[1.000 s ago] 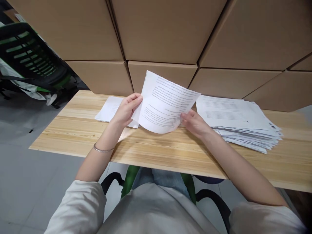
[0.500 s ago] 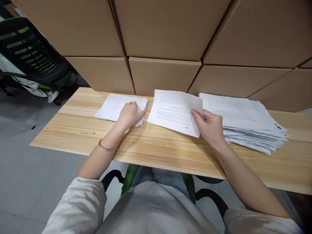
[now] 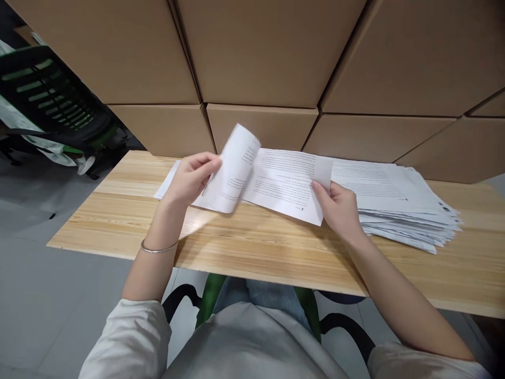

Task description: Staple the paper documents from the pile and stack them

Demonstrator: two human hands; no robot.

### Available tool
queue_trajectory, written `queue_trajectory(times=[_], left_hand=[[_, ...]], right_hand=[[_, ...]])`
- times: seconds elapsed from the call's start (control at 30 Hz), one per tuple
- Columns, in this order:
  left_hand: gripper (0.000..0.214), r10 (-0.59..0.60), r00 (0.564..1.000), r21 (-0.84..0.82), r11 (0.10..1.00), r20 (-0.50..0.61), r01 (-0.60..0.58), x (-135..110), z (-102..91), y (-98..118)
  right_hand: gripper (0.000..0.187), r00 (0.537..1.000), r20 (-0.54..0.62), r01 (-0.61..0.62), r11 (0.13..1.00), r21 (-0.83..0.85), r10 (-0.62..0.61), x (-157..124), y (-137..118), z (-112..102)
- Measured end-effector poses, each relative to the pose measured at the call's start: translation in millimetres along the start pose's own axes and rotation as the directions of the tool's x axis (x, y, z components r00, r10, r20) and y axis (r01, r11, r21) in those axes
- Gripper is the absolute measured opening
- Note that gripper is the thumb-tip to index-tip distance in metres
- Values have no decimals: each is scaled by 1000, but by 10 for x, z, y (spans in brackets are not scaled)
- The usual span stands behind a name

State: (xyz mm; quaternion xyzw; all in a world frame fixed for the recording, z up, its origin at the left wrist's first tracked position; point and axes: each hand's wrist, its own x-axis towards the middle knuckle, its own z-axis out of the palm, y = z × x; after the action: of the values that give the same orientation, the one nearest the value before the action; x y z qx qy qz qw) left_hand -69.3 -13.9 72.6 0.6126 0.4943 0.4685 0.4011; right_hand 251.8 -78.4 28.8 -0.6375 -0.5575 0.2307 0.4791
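My left hand [image 3: 195, 176], raised over the left part of the table, pinches the edge of a curled printed sheet [image 3: 232, 173], slightly blurred. Under it lies a small pile of white paper [image 3: 168, 181], mostly hidden. My right hand [image 3: 339, 208] grips the right edge of another printed page [image 3: 284, 181], thumb on top and fingers beneath. That page lies tilted beside the curled sheet, whose right edge overlaps its left side; I cannot tell whether they are joined. Right of my right hand stands a thick, uneven stack of printed papers [image 3: 390, 195].
Large cardboard boxes [image 3: 260, 126] form a wall along the back of the wooden table [image 3: 252, 247]. A black and green chair [image 3: 55, 95] stands on the grey floor at the left. The table's front edge runs just before my lap.
My left hand has risen off the left pile and now holds a curled sheet upright. My right hand keeps its grip on the page, nearly still. The view has shifted slightly.
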Motion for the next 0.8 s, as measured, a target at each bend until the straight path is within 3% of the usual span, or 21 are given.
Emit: queue_trajectory(times=[0.1,0.2,0.33,0.47,0.57,0.67,0.8], left_hand=[[29,63,993,-282,955,-102,-90,-10,102,0],[27,46,990,-349,933,-136,-91,-5,301,-82],[26,32,989,-246,967,-143,-66,-55,550,-209],[23,4,983,-196,980,-183,-40,-104,659,-326],[24,-9,973,-184,982,-230,-34,-114,684,-399],[28,98,950,-122,983,-298,-140,-137,708,-414],[40,172,957,-64,980,-234,-191,-192,743,-341]], right_hand=[[32,998,40,-41,995,95,38,41,1,0],[28,994,103,-54,978,204,33,65,24,-3],[22,989,144,-63,962,266,25,67,102,3],[23,989,147,-9,962,272,-32,72,171,29],[43,985,162,8,960,281,-56,83,204,30],[66,972,172,102,948,302,-159,64,206,14],[41,990,66,113,985,131,-123,-2,128,17]])
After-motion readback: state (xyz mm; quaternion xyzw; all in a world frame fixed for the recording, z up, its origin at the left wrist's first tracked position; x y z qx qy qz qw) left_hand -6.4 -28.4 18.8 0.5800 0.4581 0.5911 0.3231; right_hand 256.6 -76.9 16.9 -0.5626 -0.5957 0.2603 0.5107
